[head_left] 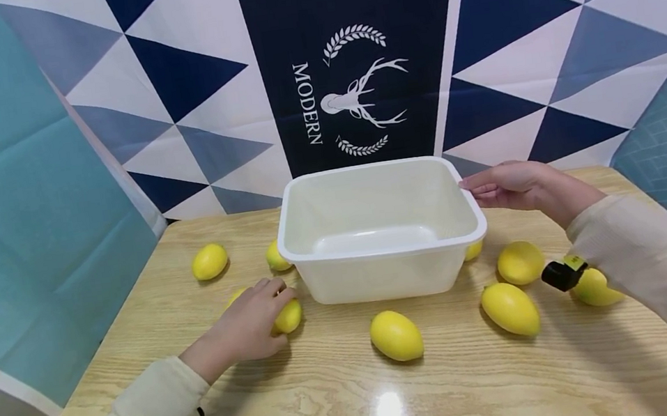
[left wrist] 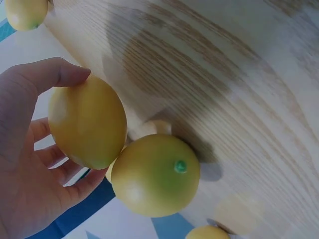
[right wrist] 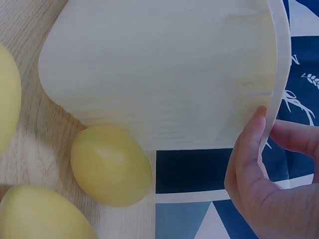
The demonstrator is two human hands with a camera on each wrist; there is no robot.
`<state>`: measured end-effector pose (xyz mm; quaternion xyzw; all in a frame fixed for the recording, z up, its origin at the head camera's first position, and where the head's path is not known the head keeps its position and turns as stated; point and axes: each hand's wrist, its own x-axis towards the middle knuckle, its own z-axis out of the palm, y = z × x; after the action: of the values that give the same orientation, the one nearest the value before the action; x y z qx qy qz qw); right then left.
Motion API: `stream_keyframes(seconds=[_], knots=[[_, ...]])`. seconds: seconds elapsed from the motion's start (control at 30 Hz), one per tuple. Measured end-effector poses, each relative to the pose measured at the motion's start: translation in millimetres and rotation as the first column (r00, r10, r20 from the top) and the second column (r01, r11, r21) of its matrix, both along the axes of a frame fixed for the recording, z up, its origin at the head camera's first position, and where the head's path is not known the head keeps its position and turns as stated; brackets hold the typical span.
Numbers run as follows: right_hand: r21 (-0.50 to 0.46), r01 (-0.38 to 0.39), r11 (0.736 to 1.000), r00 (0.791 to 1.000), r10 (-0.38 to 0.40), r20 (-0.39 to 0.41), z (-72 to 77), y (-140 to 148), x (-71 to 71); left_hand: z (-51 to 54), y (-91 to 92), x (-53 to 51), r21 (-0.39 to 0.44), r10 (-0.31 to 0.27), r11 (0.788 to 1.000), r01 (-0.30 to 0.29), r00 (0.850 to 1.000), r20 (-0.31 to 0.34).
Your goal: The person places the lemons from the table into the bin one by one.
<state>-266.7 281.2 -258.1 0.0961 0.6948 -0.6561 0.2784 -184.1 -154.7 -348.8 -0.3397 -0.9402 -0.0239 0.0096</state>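
My left hand (head_left: 253, 322) grips a yellow lemon (head_left: 287, 317) just left of the white plastic tub (head_left: 380, 275). In the left wrist view, thumb and fingers lie around this lemon (left wrist: 87, 122), and a second lemon with a green tip (left wrist: 155, 175) sits close against it. Part of another lemon (head_left: 235, 296) shows behind that hand. At the tub's right side, my right hand (head_left: 514, 188) pinches the rim, with thumb and fingers on either side of its edge (right wrist: 281, 59). The tub stands upright, and its visible inside holds nothing.
Several lemons lie on the wooden table (head_left: 334, 405): one in front of the tub (head_left: 396, 335), one at the far left (head_left: 210, 261), one at the right (head_left: 510, 310). A lemon (head_left: 473, 251) is partly hidden behind the tub. Patterned cloth (head_left: 190, 79) hangs behind.
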Motion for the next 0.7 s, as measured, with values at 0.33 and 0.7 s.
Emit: stream_keyframes(seconds=[0.33, 0.7], knots=[[0.011, -0.014, 1.000, 0.999, 0.015, -0.037, -0.7, -0.9, -3.1, 5.8, 1.8, 3.0, -0.028, -0.034, 0.999, 0.033, 0.998, -0.048], [0.019, 0.007, 1.000, 0.999, -0.006, -0.037, 1.3, -2.6, -0.6, 18.6, 1.1, 10.9, -0.037, -0.021, 0.999, 0.020, 1.000, -0.014]])
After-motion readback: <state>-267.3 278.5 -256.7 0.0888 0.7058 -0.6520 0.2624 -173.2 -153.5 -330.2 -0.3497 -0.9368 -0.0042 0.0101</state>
